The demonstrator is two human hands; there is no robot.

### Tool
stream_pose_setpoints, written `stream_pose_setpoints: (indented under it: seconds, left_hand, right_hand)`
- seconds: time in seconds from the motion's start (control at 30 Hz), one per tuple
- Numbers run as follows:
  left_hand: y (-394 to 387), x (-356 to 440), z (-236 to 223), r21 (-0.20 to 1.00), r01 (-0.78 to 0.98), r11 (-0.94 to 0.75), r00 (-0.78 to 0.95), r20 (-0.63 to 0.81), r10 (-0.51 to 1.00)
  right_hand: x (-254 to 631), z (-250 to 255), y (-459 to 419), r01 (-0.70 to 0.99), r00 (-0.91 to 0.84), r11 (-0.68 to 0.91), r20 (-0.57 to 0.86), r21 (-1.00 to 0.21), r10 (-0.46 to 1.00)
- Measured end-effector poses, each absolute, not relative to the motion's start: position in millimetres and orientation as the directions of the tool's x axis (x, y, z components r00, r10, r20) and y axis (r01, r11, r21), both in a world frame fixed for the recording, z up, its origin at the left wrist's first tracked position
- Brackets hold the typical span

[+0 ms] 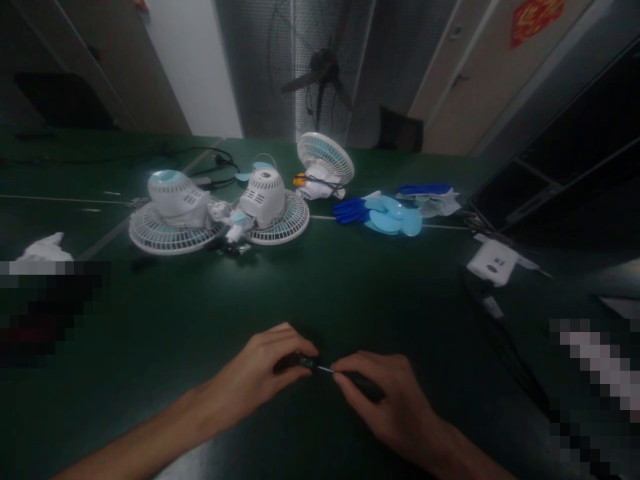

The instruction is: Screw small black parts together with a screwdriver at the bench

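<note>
Low over the green table, my left hand (277, 357) pinches a small dark part with a green circuit board (307, 362) at its end; the fingers hide much of it. My right hand (395, 393) is closed around a screwdriver (363, 383) with a black handle. Its thin metal shaft points left and its tip meets or nearly meets the circuit board; I cannot tell which. Beyond my hands, two white fan heads (175, 207) (267, 200) lie grille down, with small loose parts by their bases.
Farther back stands a small white fan (325, 163). Light-blue fan blades (393, 217) lie by blue gloves (350, 210). A white box (493, 261) with a dark cable is at the right, white crumpled material (47, 248) at the left. A large floor fan (323, 67) stands behind the table.
</note>
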State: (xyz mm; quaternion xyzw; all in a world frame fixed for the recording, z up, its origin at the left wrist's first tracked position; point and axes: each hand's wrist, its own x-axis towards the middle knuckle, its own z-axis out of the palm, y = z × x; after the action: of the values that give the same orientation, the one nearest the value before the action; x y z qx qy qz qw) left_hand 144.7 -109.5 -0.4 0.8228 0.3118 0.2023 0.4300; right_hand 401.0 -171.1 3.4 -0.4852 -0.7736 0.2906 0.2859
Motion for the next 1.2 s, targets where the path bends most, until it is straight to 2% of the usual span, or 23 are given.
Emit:
stream_pose_setpoints:
  seconds: [0.87, 1.1, 1.2]
  left_hand:
    - [-112.9, 148.0, -5.2, 0.842, 0.31, -0.442, 0.741, 0.078, 0.667]
    - [-102.6, 142.1, -6.4, 0.819, 0.302, -0.489, 0.745, 0.118, 0.657]
    - [-77.8, 119.9, -3.7, 0.77, 0.409, -0.489, 0.66, 0.12, 0.742]
  right_hand:
    - [398.6, 3.3, -171.2, 0.581, -0.386, 0.399, 0.192, -0.71, 0.902]
    - [403.4, 9.5, -168.9, 0.496, -0.212, 0.343, 0.272, -0.798, 0.939]
    - [407.0, 11.9, -168.3, 0.478, -0.175, 0.312, 0.258, -0.821, 0.95]
